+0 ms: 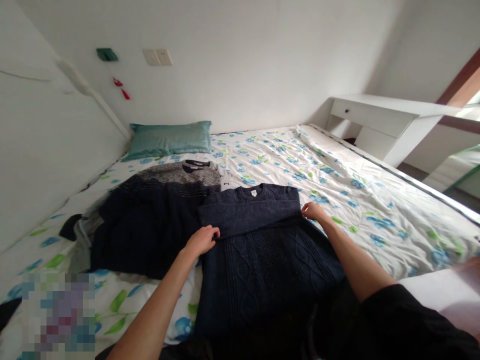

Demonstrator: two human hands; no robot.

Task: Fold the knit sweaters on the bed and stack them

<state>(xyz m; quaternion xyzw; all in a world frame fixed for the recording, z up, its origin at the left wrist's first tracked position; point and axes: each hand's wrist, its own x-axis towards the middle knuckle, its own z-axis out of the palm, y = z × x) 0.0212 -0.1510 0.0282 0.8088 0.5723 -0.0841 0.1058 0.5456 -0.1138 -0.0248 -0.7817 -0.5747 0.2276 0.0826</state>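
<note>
A navy cable-knit sweater (pixel 262 270) lies front side up on the bed, its neck away from me and its sleeves folded across the chest. My left hand (pixel 204 240) is closed at the left edge of the folded sleeve, thumb and fingers pinching the knit. At the opposite edge, near the shoulder, my right hand (pixel 314 211) pinches the sweater's side. Left of it, a second sweater (pixel 146 225), grey above and dark below, is spread out loosely and partly meets the navy one.
A floral sheet (pixel 262 150) covers the bed. At the head end rests a green pillow (pixel 170 139) against the wall. A white desk (pixel 375 117) stands beyond the bed's right side. A blurred patch (pixel 60 315) hides something at the lower left.
</note>
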